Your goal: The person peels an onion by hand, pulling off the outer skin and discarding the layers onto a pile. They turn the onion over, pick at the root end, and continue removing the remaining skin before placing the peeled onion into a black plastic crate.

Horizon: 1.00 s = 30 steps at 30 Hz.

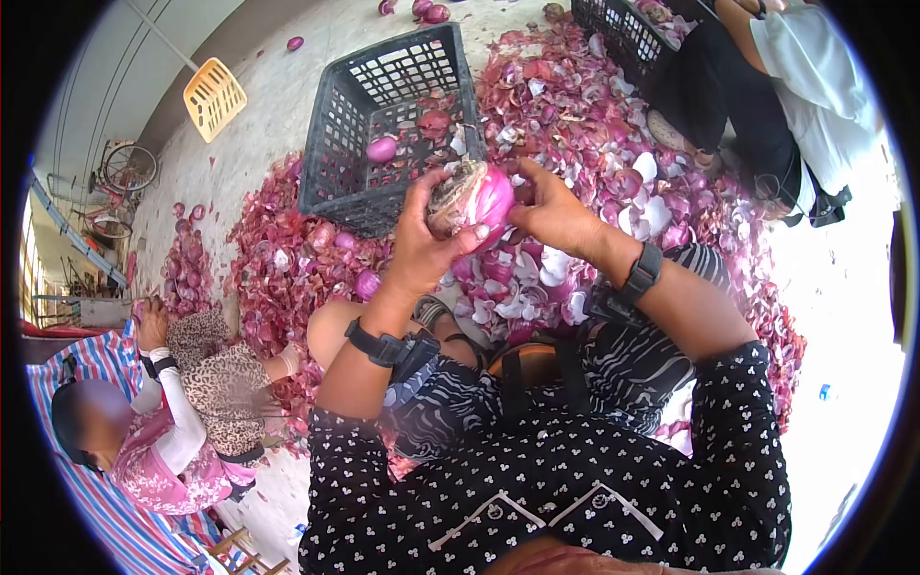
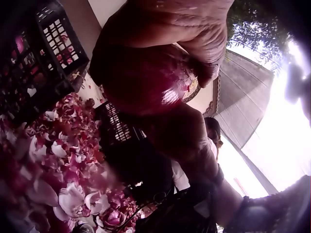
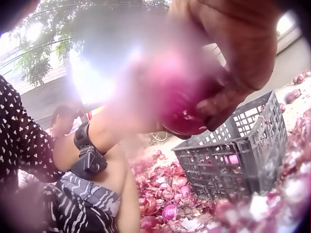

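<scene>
A large red onion (image 1: 494,203) is between both hands, above the peel heap in front of the person's lap. Dry, brownish loose skin hangs on its left side; its right side is smooth and shiny pink. The left hand (image 1: 422,235) grips it from the left, thumb along the near side. At the other side, the right hand (image 1: 559,206) holds it with curled fingers and thumb. In the left wrist view the onion (image 2: 146,82) looks dark and glossy. Blur covers part of the onion (image 3: 187,104) in the right wrist view.
A black plastic crate (image 1: 331,149) with an onion (image 1: 381,149) and some peels stands just ahead. Onion skins (image 1: 575,115) cover the floor around it. One person (image 1: 153,431) sits at left, another (image 1: 815,86) at upper right by a second crate (image 1: 628,43). A yellow slotted scoop (image 1: 215,99) is at upper left.
</scene>
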### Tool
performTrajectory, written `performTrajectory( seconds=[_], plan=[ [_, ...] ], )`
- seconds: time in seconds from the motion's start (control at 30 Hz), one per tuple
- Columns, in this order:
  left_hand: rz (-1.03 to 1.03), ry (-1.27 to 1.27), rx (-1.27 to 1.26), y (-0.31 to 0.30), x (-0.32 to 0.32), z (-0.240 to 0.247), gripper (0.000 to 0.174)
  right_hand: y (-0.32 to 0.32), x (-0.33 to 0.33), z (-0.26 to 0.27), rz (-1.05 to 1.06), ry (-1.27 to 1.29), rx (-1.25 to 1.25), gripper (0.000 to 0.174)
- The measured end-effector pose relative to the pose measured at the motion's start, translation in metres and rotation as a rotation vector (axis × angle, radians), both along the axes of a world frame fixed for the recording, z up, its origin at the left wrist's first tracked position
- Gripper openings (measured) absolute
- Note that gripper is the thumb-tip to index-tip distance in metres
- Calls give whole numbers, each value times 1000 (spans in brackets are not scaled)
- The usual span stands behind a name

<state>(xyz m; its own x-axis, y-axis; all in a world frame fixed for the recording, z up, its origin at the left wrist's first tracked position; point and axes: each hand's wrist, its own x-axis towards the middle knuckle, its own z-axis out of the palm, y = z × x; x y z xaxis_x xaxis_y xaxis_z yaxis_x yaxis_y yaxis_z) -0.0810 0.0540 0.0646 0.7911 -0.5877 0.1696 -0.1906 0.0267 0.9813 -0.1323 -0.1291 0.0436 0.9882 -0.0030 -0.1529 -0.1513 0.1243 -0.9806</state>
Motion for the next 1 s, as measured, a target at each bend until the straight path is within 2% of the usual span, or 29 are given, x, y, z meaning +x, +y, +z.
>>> performTrajectory(
  seconds=[0.03,0.1,0.13,0.2,0.37,0.57,0.8,0.93,1.0],
  plan=[
    [1,0,0,0,0,2,72,0,1,-4,-12,-38,-11,47],
    [87,267,-38,1,-3,11,67,-1,1,-6,-24,-75,-22,46],
    [87,268,-38,0,-3,14,67,-2,1,-4,-14,-74,4,45],
    [72,452,-243,1,-2,18,64,-4,-1,2,-2,-74,29,43],
    [46,523,-306,2,2,17,64,-7,-5,33,59,48,55,43],
    [5,541,-312,4,2,18,68,-14,-2,34,152,17,31,42],
    [-31,434,-216,2,1,18,66,-8,0,13,63,-48,-11,40],
    [-54,403,-203,4,1,15,66,-7,1,11,-14,-20,-9,32],
    [-31,644,-352,5,0,17,67,-8,-1,18,-38,15,-34,29]
  ],
)
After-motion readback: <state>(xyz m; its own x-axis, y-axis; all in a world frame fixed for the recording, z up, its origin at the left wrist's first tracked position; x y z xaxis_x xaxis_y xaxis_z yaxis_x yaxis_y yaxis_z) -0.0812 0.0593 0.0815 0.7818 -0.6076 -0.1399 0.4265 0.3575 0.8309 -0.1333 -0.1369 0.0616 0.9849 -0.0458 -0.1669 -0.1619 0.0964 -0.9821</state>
